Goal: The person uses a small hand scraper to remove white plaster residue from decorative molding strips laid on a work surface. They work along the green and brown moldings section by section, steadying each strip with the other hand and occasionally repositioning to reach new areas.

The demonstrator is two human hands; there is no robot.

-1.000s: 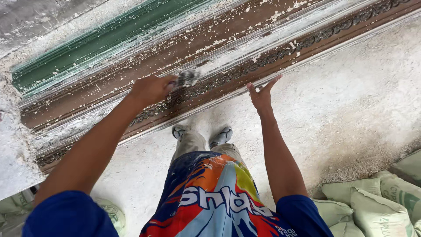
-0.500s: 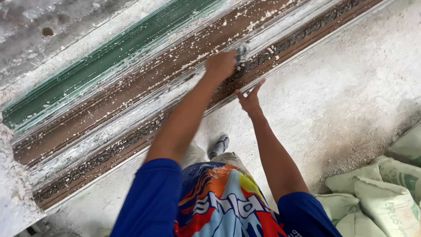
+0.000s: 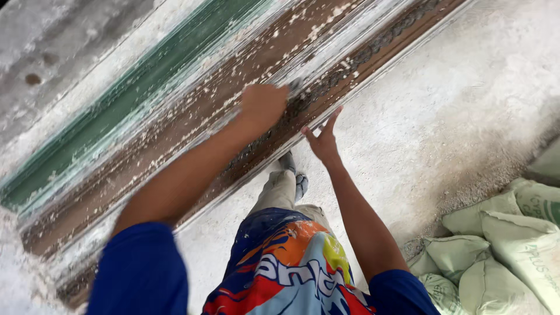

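Observation:
A long moulded piece (image 3: 175, 134) with brown, white and green bands, flecked with white plaster, runs diagonally across the view. My left hand (image 3: 263, 105) is closed on a small grey tool (image 3: 293, 86), pressing it against the brown carved band. Only the tool's tip shows past my fingers. My right hand (image 3: 322, 140) rests with fingers spread on the lower edge of the moulded piece, just right of the left hand. Below are my legs and feet (image 3: 293, 175) on the dusty floor.
Pale green filled sacks (image 3: 507, 233) lie stacked at the lower right. A dusty white concrete floor (image 3: 443, 111) spreads to the right of the moulded piece. A rough grey surface (image 3: 52, 52) lies beyond it at the upper left.
My left hand slid along the moulded piece with the tool, from left of my right hand to close beside it. The view swung left. My right hand stayed on the edge.

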